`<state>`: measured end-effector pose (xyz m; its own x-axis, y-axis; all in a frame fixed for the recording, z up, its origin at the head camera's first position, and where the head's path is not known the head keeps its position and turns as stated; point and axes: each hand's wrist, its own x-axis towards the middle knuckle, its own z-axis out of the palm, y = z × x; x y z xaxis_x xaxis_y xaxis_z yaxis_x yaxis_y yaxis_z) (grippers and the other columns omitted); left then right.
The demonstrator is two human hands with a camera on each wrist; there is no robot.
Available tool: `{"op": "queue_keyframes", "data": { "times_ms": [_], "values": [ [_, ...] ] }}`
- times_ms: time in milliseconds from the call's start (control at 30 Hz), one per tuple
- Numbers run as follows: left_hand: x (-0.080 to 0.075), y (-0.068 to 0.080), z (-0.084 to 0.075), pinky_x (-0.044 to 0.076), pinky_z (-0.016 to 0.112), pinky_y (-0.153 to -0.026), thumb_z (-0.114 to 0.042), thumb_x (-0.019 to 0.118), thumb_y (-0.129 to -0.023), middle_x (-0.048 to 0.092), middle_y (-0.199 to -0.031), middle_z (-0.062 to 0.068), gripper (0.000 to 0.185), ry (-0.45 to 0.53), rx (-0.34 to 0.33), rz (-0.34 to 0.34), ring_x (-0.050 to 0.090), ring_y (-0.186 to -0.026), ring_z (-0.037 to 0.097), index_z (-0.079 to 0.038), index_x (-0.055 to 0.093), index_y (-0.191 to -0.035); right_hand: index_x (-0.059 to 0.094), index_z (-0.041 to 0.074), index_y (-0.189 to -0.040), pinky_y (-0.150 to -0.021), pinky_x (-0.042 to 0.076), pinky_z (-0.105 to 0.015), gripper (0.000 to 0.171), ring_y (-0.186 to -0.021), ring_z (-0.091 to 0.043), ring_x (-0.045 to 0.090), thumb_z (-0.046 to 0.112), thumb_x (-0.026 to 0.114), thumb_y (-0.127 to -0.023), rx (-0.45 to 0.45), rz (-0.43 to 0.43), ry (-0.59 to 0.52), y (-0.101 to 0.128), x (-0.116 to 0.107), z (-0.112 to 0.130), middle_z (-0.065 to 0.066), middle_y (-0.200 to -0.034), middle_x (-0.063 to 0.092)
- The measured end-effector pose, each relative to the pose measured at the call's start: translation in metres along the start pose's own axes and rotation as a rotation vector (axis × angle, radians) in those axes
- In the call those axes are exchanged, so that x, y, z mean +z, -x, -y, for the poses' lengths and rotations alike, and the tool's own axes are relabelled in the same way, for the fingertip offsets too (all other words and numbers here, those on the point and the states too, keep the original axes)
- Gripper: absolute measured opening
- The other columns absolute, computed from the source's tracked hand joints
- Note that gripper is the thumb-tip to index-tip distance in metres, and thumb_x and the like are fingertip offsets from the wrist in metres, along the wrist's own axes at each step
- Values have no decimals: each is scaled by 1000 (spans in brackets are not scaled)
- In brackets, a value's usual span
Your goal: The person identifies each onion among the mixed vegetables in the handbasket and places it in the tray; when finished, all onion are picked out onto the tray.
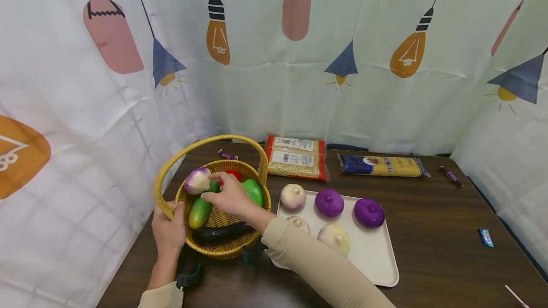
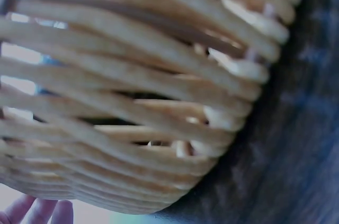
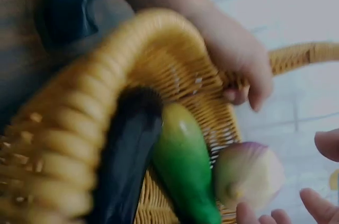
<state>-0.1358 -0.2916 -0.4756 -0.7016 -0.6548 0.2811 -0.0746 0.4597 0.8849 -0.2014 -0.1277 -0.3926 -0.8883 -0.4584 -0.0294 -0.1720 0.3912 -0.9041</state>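
Left hand (image 1: 169, 232) is gripping the wicker basket (image 1: 222, 246) rim, fingers curled | right hand (image 1: 229, 196) is pinching a pale purple onion (image 1: 197, 180) at its fingertips inside the basket | green cucumber (image 1: 200, 210) is lying just below those fingers.

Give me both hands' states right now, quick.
Left hand: grips the basket rim.
Right hand: fingers hold the pale purple onion inside the basket.

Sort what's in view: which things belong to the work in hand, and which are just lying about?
In hand:
left hand gripping the basket rim
right hand on the pale onion
green vegetable and eggplant in the basket
tray with five onions

Lying about:
grain bags
pasta packet
blue wrapper
purple candies
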Motion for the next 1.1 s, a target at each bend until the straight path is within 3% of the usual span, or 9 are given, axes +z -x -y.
{"op": "queue_keyframes", "data": {
  "times_ms": [267, 533, 700, 1100],
  "values": [
    [0, 2, 0, 33, 28, -61, -26, 57, -97, 44, -72, 5, 25, 7, -6, 2, 41, -59, 16, -5, 47, -87, 54, 14, -131, -85, 48, -32, 64, -107, -17, 56, 37, 81, -78, 74, -113, -78, -32, 22, -7, -6, -128, 56],
    [6, 5, 4, 31, 32, -71, -25, 57, -97, 46, -84, 8, 27, 37, -10, 9, 42, -71, 17, -2, 48, -87, 44, 21, -145, -97, 45, -36, 83, -124, -21, 51, 40, 82, -75, 102, -79, -99, -49, 33, -24, 1, -141, 51],
    [8, 6, 3, 32, 33, -73, -23, 57, -97, 49, -86, 8, 24, 55, 6, 15, 43, -75, 16, -1, 49, -91, 46, 25, -144, -90, 47, -31, 80, -114, -17, 56, 40, 82, -75, 54, -39, -64, -53, 37, -30, 1, -135, 55],
    [1, 1, -1, 33, 33, -72, -25, 56, -97, 48, -85, 9, 25, 38, 4, 15, 43, -74, 19, -2, 49, -93, 48, 20, -139, -72, 51, -25, 75, -88, -8, 60, 46, 80, -77, -13, -24, -39, -59, 54, -25, 2, -116, 61]
  ]
}}
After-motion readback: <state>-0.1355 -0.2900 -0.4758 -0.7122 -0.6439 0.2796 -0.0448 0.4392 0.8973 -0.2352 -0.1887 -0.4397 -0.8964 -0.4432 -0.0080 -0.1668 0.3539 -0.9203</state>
